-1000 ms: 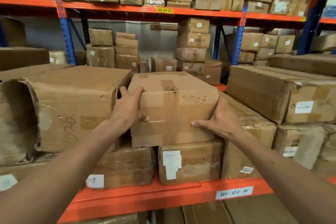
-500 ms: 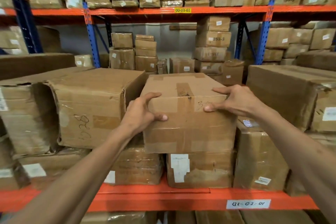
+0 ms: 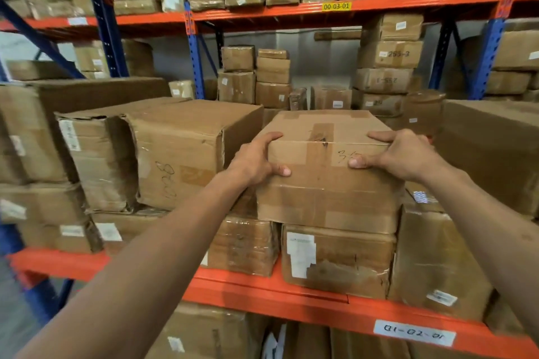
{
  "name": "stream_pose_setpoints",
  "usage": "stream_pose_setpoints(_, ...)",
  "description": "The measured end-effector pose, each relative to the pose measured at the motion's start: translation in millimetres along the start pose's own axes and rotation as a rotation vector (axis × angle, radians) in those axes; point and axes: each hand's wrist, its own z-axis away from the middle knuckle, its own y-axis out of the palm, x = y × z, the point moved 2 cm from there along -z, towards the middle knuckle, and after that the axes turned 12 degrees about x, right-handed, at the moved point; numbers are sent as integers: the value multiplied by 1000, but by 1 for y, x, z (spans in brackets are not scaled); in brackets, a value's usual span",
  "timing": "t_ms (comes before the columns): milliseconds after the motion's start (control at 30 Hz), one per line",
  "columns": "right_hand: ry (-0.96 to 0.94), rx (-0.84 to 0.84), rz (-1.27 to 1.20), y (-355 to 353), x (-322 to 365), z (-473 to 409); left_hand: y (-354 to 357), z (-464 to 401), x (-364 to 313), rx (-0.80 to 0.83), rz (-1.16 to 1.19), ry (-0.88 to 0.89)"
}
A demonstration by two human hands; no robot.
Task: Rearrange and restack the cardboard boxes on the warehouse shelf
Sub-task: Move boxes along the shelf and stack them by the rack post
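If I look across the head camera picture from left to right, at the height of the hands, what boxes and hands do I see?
Torn-open box → box with scribbled writing → left hand → taped box being held → right hand → big box.

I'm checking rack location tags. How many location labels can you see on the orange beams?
2: a yellow label on the upper beam, above the centre, and a white handwritten label on the lower front beam at bottom right. Others may be hidden or out of frame.
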Motion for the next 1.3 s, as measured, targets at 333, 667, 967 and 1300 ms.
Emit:
stream_pose_setpoints(333,-43,58,411,3,88,3,-14,79,56,-594,-203,12)
stream_pose_setpoints(667,-653,84,627,120,274,-13,-79,100,185,-407,73,-384)
stream_pose_setpoints(967,-526,225,975,214,407,-36,-82,98,257,-122,139,-285)
stream_pose_setpoints(1300,-468,27,800,176,353,-50,-69,56,244,-215,696,-202)
